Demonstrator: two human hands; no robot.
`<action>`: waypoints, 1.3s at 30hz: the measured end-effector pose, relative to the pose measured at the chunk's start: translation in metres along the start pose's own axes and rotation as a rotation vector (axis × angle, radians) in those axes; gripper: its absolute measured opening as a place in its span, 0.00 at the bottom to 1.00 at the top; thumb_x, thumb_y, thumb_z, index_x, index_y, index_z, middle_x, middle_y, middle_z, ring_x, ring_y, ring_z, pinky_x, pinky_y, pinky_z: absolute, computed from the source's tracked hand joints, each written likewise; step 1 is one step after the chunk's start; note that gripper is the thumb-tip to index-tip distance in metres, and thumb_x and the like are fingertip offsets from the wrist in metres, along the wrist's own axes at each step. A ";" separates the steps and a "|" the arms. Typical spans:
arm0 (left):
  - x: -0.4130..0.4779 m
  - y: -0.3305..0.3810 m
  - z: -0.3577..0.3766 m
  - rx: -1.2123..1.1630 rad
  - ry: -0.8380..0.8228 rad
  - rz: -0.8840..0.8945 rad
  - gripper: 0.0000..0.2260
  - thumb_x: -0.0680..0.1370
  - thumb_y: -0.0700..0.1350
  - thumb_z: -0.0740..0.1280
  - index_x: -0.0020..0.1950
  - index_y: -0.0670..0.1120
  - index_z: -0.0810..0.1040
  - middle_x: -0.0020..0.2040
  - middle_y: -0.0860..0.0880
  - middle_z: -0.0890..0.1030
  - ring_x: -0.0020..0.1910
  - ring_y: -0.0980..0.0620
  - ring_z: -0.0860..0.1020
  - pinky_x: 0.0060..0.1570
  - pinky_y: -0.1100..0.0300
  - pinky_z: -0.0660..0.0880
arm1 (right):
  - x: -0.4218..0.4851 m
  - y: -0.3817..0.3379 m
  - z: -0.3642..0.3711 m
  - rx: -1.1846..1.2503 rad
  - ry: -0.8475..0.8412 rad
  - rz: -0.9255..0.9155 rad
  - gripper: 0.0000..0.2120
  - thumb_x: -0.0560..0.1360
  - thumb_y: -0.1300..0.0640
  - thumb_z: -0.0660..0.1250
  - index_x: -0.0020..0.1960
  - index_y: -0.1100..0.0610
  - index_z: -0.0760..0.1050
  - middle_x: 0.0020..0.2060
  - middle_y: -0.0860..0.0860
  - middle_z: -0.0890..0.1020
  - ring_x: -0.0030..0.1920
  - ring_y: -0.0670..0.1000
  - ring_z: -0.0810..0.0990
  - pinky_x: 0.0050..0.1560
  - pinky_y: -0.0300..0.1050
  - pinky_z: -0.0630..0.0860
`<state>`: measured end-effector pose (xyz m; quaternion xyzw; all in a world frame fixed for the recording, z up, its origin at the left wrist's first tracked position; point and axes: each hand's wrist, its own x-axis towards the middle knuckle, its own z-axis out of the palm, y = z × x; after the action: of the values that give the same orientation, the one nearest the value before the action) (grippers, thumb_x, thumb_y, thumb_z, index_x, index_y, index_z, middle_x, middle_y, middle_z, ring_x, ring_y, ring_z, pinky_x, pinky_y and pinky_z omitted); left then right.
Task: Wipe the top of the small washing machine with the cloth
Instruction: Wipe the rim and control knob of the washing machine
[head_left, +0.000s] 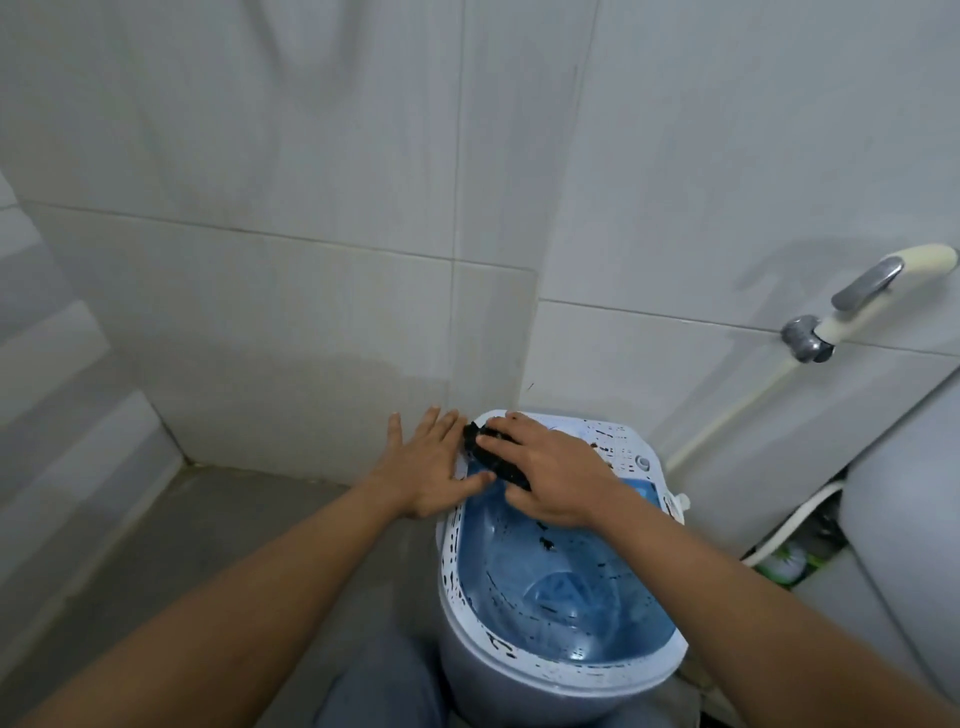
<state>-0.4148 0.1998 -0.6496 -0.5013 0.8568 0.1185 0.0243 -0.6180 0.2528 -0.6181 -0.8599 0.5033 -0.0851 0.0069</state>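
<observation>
A tiled corner, with the small washing machine (558, 566) set against the far wall and its top being wiped.

Pale wall tiles (311, 234) are seen behind, a grey floor (218, 519) to the left and a spray hose (862, 301) on the right wall. The dark cloth (496, 457) is pressed onto the far left part of the machine's top, under the right hand (550, 475), whose fingers (496, 431) are laid flat and close together over it. The left hand (431, 467) is rested at the far left rim, its fingers (415, 426) spread and holding nothing. The wiping step is judged to be under way, at the far edge. Dark specks are seen along the white rim and blue lid, so the cloth would next need to be drawn nearer along the rim, with steady pressure kept.
</observation>
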 end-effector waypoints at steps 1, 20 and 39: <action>-0.001 -0.001 -0.001 -0.006 -0.008 -0.008 0.45 0.74 0.76 0.45 0.82 0.48 0.41 0.83 0.50 0.44 0.81 0.50 0.39 0.74 0.34 0.34 | 0.002 -0.001 0.001 -0.019 -0.020 -0.014 0.30 0.73 0.48 0.63 0.74 0.52 0.67 0.73 0.51 0.68 0.73 0.53 0.64 0.60 0.55 0.76; 0.009 0.002 -0.018 -0.143 -0.188 -0.091 0.68 0.59 0.75 0.73 0.80 0.47 0.33 0.82 0.51 0.36 0.80 0.47 0.34 0.72 0.32 0.35 | 0.014 0.004 0.012 -0.151 -0.098 0.051 0.22 0.83 0.45 0.52 0.76 0.46 0.62 0.76 0.45 0.62 0.78 0.51 0.55 0.74 0.68 0.39; 0.012 0.007 -0.019 -0.140 -0.233 -0.159 0.70 0.58 0.74 0.75 0.80 0.47 0.31 0.82 0.50 0.36 0.80 0.45 0.34 0.72 0.32 0.35 | 0.016 -0.005 0.029 -0.241 0.010 0.421 0.28 0.83 0.43 0.44 0.80 0.52 0.51 0.80 0.50 0.53 0.79 0.56 0.42 0.68 0.75 0.33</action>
<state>-0.4253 0.1890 -0.6321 -0.5510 0.7953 0.2330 0.0977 -0.6019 0.2390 -0.6444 -0.7304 0.6778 -0.0253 -0.0805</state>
